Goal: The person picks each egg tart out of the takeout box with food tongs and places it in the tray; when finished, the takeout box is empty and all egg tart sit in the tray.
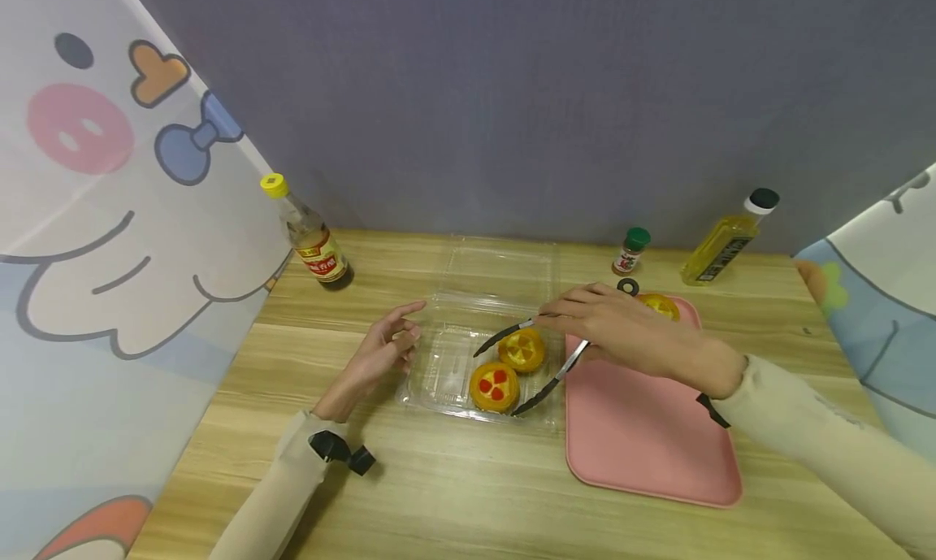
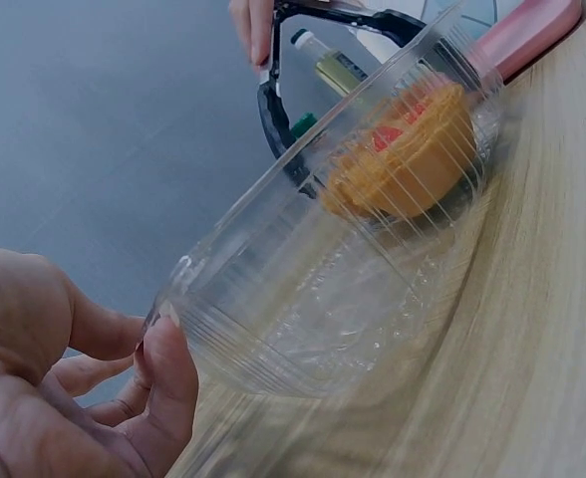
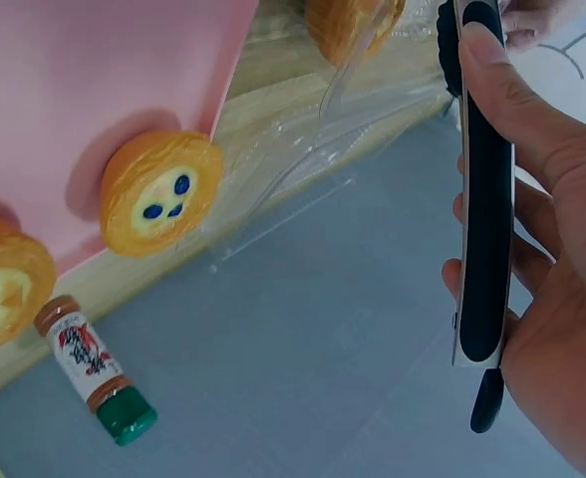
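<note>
My right hand (image 1: 610, 328) grips a pair of black-and-silver tongs (image 3: 487, 219), whose arms are spread over a clear plastic container (image 1: 442, 365). Inside sit two egg tarts, touching: one with red pieces (image 1: 495, 387) and one with yellow pieces (image 1: 522, 349). The tong tips lie on either side of them, without a pinch on either. At the container's left side is my left hand (image 1: 380, 350); in the left wrist view its thumb and finger pinch the corner of the rim. The container's lid (image 1: 500, 271) is folded back toward the wall.
A pink tray (image 1: 651, 438) lies right of the container. On it are a yellow-topped tart (image 1: 660, 305) and a blue-dotted tart (image 3: 161, 194). Behind stand a green-capped seasoning jar (image 1: 630, 251), an oil bottle (image 1: 727, 239) and, far left, a yellow-capped sauce bottle (image 1: 310, 239).
</note>
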`<state>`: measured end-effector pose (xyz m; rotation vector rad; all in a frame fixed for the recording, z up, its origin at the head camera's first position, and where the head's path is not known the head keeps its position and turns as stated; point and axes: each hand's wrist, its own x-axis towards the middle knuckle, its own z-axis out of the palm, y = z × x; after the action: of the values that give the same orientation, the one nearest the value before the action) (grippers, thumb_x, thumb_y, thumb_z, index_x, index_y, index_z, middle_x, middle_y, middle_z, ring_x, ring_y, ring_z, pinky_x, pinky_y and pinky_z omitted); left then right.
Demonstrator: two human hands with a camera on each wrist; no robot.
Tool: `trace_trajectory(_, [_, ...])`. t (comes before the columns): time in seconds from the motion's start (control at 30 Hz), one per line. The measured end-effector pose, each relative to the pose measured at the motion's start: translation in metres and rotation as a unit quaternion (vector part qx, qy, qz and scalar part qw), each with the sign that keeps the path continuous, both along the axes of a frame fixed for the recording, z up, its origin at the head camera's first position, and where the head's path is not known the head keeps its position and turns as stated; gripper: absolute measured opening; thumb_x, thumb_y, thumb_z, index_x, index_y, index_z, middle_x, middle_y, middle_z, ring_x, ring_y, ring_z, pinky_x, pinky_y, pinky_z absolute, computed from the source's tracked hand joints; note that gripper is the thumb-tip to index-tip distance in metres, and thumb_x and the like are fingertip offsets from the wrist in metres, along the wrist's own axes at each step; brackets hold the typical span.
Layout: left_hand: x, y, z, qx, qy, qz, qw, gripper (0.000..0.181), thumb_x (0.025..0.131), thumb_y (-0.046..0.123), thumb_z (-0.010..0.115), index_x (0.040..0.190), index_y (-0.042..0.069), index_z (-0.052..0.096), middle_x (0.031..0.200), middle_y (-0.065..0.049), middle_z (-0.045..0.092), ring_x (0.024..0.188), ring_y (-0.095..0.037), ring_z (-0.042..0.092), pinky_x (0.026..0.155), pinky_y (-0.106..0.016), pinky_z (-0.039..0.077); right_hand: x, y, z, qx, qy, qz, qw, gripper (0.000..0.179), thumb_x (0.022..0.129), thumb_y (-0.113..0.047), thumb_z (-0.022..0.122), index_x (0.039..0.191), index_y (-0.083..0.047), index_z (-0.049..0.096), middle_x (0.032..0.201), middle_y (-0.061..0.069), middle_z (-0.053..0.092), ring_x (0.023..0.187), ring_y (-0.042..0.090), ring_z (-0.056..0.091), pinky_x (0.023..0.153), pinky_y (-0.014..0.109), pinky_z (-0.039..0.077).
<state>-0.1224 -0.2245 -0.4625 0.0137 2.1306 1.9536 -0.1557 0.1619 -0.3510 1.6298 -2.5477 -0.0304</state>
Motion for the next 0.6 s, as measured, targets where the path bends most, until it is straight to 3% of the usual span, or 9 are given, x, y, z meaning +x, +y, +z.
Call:
trace_trajectory(0.37, [0.001,0.000,-0.003,0.001,-0.004,0.003,1.0000,0.054,0.107,0.004,0.051,0.159,0.011,0.040,0.106,-0.012,0.052,0.064,-0.010,0.051,0.053,-0.022,0.049,-0.003,-0.009,-0.015,0.004,0.019,0.016,0.9997,0.081,0.072,-0.018,0.094,0.146,-0.018,0.061,0.142,-0.001,0.066,0.131,0.024,0.060,0.108,0.048,0.051])
trace_trajectory(0.6, [-0.001,0.000,-0.004,-0.002,-0.003,0.004,1.0000,0.054,0.107,0.003,0.050,0.159,0.011,0.040,0.106,-0.012,0.053,0.064,-0.010,0.052,0.053,-0.021,0.049,-0.006,-0.013,-0.022,-0.022,0.024,0.032,0.9989,0.073,0.074,-0.032,0.091,0.140,-0.016,0.065,0.135,-0.001,0.069,0.125,0.023,0.063,0.102,0.045,0.053])
